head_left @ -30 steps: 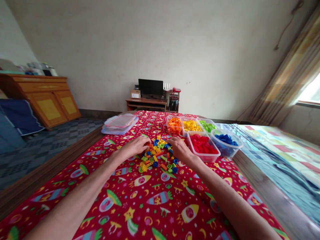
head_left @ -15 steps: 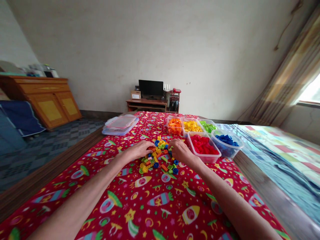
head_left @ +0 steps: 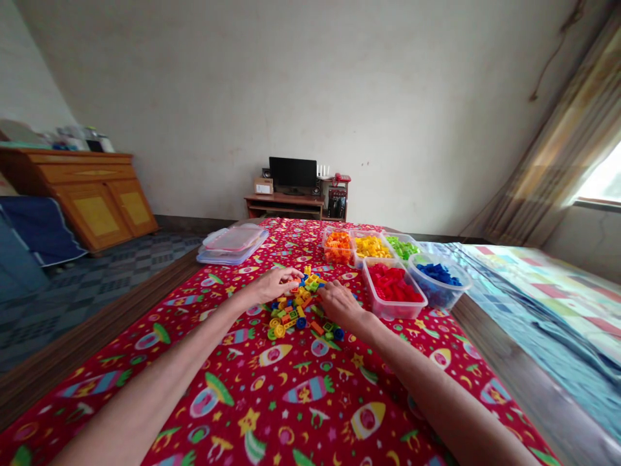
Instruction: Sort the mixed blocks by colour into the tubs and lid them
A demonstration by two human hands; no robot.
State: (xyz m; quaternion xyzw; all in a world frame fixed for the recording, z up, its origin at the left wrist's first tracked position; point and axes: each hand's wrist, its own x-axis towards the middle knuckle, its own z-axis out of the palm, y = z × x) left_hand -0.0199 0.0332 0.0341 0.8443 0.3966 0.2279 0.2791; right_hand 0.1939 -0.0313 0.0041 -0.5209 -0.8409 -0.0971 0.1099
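Note:
A mixed pile of small plastic building blocks (head_left: 299, 303) in yellow, orange, blue and green lies on the red patterned tablecloth (head_left: 262, 388). At its left edge is my left hand (head_left: 275, 285), lifted slightly, its fingers bent toward the thumb; whatever sits at the fingertips is too small to name. My right hand (head_left: 341, 303) reaches over the pile's right side with fingers curled down among the blocks. Its fingertips are partly hidden, and I cannot make out what they grip. Round wheel-like pieces lie at the pile's near edge.
Right of the pile stand clear tubs of sorted blocks: orange (head_left: 338, 247), yellow (head_left: 371, 246), green (head_left: 402, 248), red (head_left: 394, 283) and blue (head_left: 439, 275). Stacked lids (head_left: 233, 243) lie at the back left. A bed (head_left: 548, 310) adjoins the table's right side.
My left hand has drawn back and up from the pile, its fingers more visible. My right hand has shifted slightly left and nearer to me, over the pile's right side.

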